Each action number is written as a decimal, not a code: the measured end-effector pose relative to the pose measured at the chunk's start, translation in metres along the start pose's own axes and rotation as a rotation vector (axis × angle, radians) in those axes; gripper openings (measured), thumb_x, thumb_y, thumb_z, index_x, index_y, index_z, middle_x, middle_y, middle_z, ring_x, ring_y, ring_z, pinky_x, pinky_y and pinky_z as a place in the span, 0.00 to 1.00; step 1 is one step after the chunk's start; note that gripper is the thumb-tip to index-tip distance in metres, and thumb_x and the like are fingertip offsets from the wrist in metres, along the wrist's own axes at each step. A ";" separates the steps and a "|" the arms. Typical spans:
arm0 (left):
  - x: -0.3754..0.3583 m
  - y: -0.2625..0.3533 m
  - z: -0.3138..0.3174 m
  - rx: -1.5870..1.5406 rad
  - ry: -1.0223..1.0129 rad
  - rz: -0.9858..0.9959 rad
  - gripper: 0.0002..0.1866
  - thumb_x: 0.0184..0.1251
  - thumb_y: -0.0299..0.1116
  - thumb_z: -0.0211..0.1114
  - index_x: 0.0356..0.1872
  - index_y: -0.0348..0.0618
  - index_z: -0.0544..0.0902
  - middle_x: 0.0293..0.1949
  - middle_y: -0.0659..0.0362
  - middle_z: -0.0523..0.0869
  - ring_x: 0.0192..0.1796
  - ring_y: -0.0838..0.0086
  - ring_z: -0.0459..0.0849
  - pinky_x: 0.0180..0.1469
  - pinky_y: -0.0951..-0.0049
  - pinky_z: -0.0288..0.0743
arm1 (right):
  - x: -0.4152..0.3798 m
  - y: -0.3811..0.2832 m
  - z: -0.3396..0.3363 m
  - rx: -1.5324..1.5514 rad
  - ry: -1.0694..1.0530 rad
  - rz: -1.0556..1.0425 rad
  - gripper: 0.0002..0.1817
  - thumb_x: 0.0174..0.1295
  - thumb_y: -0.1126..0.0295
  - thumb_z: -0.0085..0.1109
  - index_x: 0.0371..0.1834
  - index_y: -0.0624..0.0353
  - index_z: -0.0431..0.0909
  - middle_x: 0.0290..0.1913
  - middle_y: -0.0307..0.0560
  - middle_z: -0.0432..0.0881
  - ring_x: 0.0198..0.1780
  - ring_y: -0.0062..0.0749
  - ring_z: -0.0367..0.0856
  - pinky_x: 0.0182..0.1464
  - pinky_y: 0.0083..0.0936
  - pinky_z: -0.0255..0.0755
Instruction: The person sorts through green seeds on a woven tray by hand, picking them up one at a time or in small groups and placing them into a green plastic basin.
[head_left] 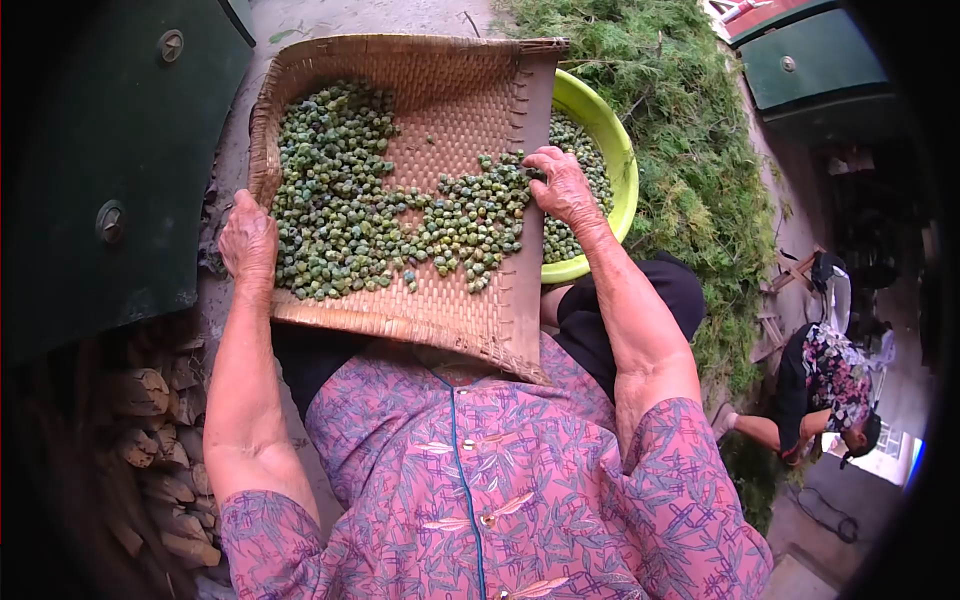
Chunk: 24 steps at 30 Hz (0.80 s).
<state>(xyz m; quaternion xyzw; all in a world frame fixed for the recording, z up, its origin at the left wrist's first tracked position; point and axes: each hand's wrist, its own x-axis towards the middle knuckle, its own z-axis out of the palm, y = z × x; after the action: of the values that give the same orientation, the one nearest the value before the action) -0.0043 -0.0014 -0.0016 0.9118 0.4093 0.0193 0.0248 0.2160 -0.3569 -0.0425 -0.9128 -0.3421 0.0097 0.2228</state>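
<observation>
A woven basket tray [460, 110] lies across my lap, with many small round green fruits [335, 200] spread on its left side and middle. My left hand [248, 238] is closed round the tray's left rim. Over the tray's right part, my right hand [563, 185] has its fingers curled at the edge of the fruits; what lies between them is too small to tell. Partly under the tray's right edge stands a yellow-green basin [622, 170], which holds more of the green fruits.
Cut green branches [690, 170] lie in a long heap right of the basin. Stacked firewood [145, 392] is at the lower left, below a dark green cabinet [90, 150]. Another person [835, 375] bends over at the far right, near a wooden stool.
</observation>
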 end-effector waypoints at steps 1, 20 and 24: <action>0.000 0.000 0.000 0.000 0.001 0.000 0.07 0.60 0.28 0.49 0.38 0.39 0.69 0.34 0.42 0.83 0.40 0.47 0.82 0.44 0.50 0.74 | -0.001 0.001 0.002 -0.036 -0.051 -0.020 0.18 0.45 0.72 0.55 0.42 0.54 0.80 0.49 0.45 0.77 0.51 0.46 0.72 0.58 0.36 0.68; -0.002 -0.002 0.003 0.000 0.043 0.035 0.07 0.60 0.29 0.49 0.37 0.38 0.70 0.33 0.43 0.83 0.39 0.47 0.82 0.43 0.50 0.74 | -0.034 -0.001 0.013 0.130 0.022 0.105 0.17 0.41 0.75 0.60 0.39 0.59 0.77 0.40 0.54 0.74 0.45 0.48 0.73 0.52 0.37 0.69; -0.001 -0.003 0.004 0.005 0.028 0.022 0.07 0.60 0.29 0.49 0.38 0.39 0.69 0.33 0.43 0.84 0.39 0.48 0.82 0.42 0.50 0.74 | -0.038 0.014 0.019 0.239 0.051 0.205 0.16 0.42 0.75 0.60 0.38 0.59 0.78 0.35 0.51 0.76 0.41 0.44 0.76 0.48 0.35 0.72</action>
<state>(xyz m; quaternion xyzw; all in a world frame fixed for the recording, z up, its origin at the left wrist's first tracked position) -0.0067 -0.0004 -0.0056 0.9160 0.3996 0.0316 0.0167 0.1924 -0.3826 -0.0705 -0.9099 -0.2376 0.0500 0.3364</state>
